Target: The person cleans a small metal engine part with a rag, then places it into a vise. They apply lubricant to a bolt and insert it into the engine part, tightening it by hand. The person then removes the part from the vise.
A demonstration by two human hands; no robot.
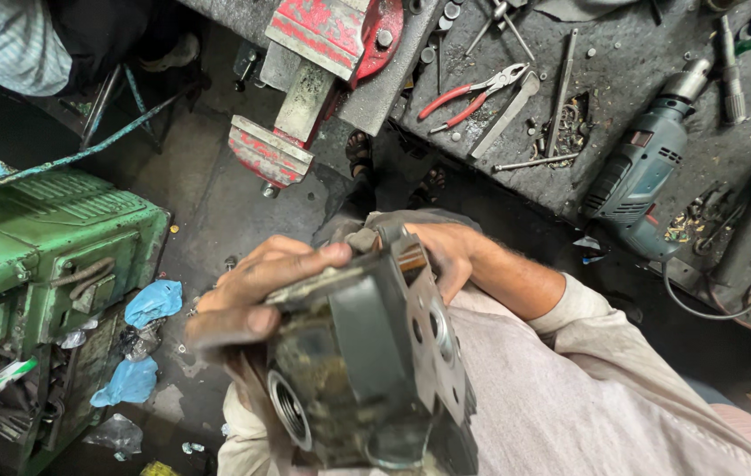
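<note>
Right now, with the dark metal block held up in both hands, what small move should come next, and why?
Probably carry the metal engine block toward the red bench vise. Both the left hand and the right hand are taken up bearing it in mid-air with nothing under it, and the vise stands just ahead at the workbench edge.

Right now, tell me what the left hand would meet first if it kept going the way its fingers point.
The left hand lies across the dark metal engine part, fingers pointing at the right hand gripping the far end. It would probably meet that hand first, sliding along the part; depth is hard to judge.
</note>
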